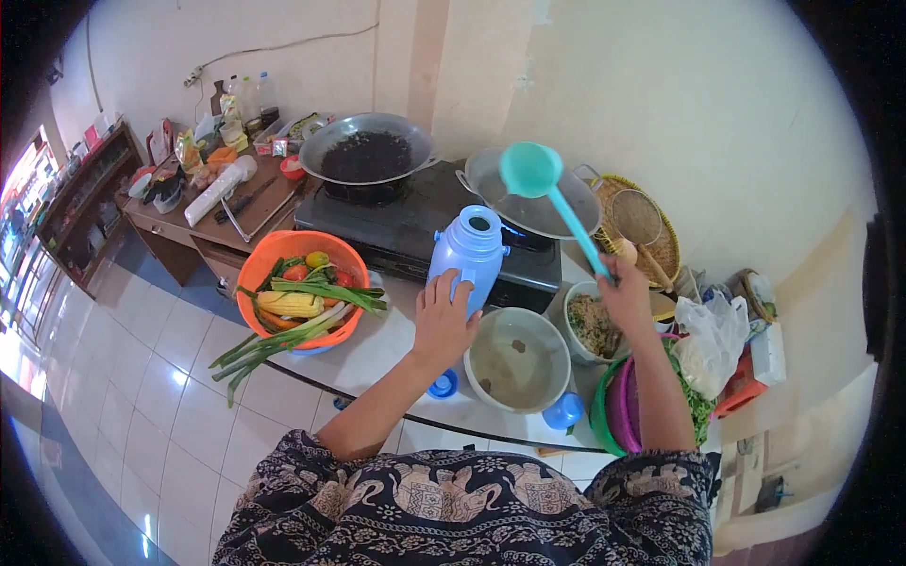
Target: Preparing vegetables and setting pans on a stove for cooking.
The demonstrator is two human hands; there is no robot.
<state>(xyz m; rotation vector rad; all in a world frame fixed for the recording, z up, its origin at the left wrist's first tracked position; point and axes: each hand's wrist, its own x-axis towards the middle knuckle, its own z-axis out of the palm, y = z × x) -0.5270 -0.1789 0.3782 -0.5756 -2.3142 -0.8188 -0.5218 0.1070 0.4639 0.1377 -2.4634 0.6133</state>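
My left hand (444,315) grips the handle of a light blue vacuum flask (463,244), which stands uncapped in front of the stove. In my right hand (626,293) is the handle of a turquoise plastic ladle (534,170). The ladle's bowl is raised over a wide metal wok (548,216) on the right burner, where a blue flame shows. What the ladle holds cannot be made out. Below the flask sits a pale plastic basin (520,409) of cloudy liquid. A blue stopper (443,384) and a blue cup-like lid (564,411) lie on either side of the basin.
On the black gas stove (442,212), another wok (427,148) holds dark contents. An orange basket (248,272) of vegetables stands left, leeks overhanging the counter edge. At right are a bowl of minced mixture (575,338), a wire strainer (637,216), colanders (603,417) and a plastic bag (711,343).
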